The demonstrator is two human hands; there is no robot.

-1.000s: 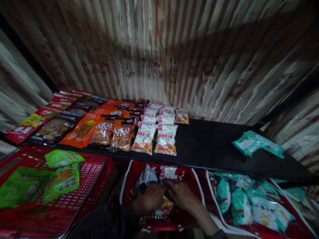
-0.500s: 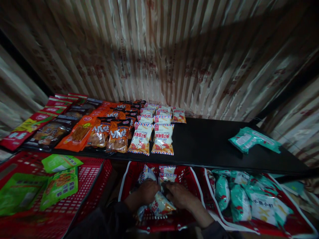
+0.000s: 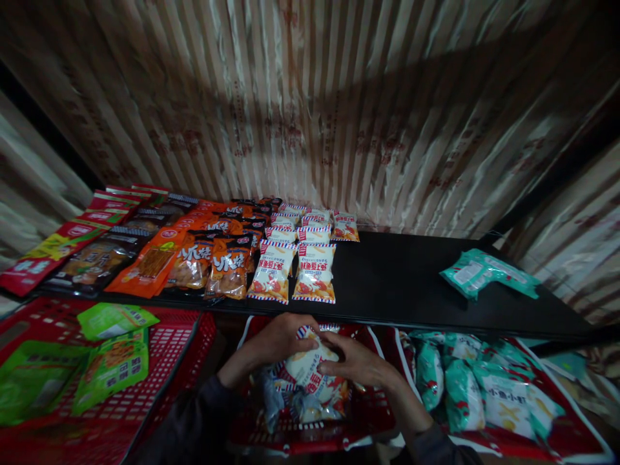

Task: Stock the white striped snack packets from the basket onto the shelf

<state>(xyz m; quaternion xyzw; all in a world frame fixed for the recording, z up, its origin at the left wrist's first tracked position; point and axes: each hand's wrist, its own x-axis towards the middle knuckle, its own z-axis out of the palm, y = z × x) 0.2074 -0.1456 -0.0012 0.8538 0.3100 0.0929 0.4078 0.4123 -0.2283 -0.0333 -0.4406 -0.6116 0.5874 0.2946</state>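
Observation:
A white snack bag (image 3: pixel 310 365) with red lettering and a striped top edge is raised in the middle red basket (image 3: pixel 371 433). My left hand (image 3: pixel 283 339) curls over its upper left side. My right hand (image 3: pixel 358 361) grips it from the right, thumb across the front. Other bags of the same kind lie beneath it, partly hidden by it and my hands. Just beyond the basket, rows of matching white snack bags (image 3: pixel 314 274) lie on the black shelf (image 3: pixel 387 278).
Orange-and-black snack bags (image 3: pixel 230 268) and red packs (image 3: pixel 53 248) fill the shelf's left part. A teal bag (image 3: pixel 484 271) lies at its right. Baskets flank mine: green packets (image 3: pixel 113 368) at left, teal-and-white bags (image 3: pixel 504 394) at right. A striped curtain (image 3: pixel 310 116) hangs behind.
My hands have come up from lower in the basket, lifting a white snack bag between them. The shelf items keep their places.

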